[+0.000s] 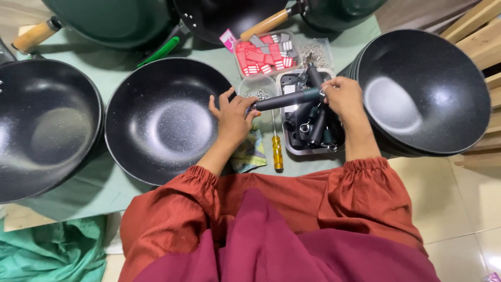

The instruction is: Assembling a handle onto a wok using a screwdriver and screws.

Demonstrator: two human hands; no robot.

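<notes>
My right hand grips the outer end of a long black pan handle that lies level above the table. My left hand holds the handle's other end, right at the rim of a black speckled wok. Under the handle stands a metal tray filled with more black handles. A small clear tub of silver screws sits just behind my left fingers. A yellow-handled screwdriver lies on the table between my forearms.
More black woks surround me: one at the left, a stack at the right, others with wooden handles at the back. A clear box of red and grey tags stands behind the tray. Green cloth lies on the floor.
</notes>
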